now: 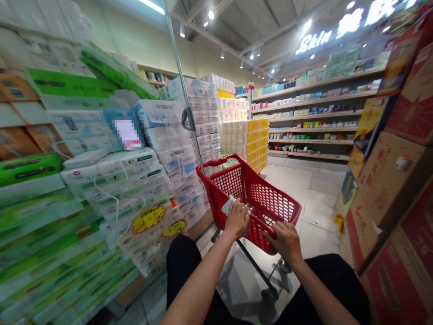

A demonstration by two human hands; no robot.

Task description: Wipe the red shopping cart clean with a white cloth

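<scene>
A red plastic shopping cart (241, 180) on grey wheeled legs stands before my knees, its lattice basket bare inside where I can see. My left hand (237, 219) is closed over the near rim with a white cloth (228, 205) under its fingers; the cloth sticks out on the left side and wraps the rim. Farther right, my right hand (287, 239) grips the same rim near the corner, fingers curled over the edge. A tall metal pole (179, 63) with a dark clip rises from the cart's left corner.
Tissue packs (135, 171) are stacked high on the left, with a white cable (117, 207) hanging down them. Cardboard cartons (389, 189) rise close on the right. Tiled floor (313, 203) runs ahead to shelves (304, 128) of small goods.
</scene>
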